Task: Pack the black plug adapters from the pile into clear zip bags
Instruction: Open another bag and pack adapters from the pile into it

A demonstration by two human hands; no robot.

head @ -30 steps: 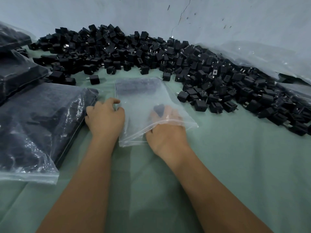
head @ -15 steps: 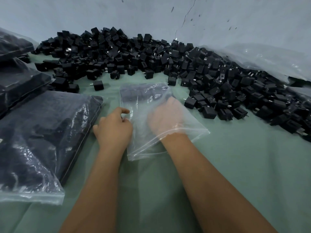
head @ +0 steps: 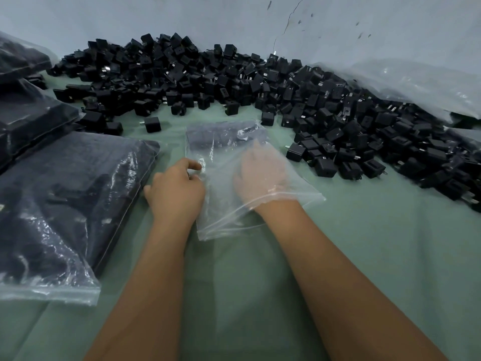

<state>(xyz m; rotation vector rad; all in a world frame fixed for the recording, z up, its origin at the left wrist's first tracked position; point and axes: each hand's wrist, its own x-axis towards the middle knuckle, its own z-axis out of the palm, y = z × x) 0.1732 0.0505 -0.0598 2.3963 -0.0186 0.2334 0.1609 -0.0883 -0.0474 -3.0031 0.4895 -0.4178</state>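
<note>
**Hand Inside Bag, Adapters Loaded**

My right hand is inside the clear plastic zip bag on the green surface, fingers extended toward black cube-shaped plug adapters at its far end. My left hand pinches the bag's left edge. The loose adapter pile lies beyond; filled bags lie left.

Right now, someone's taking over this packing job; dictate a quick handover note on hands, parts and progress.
Left hand pinches the left edge of the clear plastic zip bag on the green cloth.
Right hand is wrist-deep inside it, fingers extended.
Done: a row of adapters at the bag's far end; filled zip bags on the left.
Left: big pile of loose black plug adapters along the wall.
</note>
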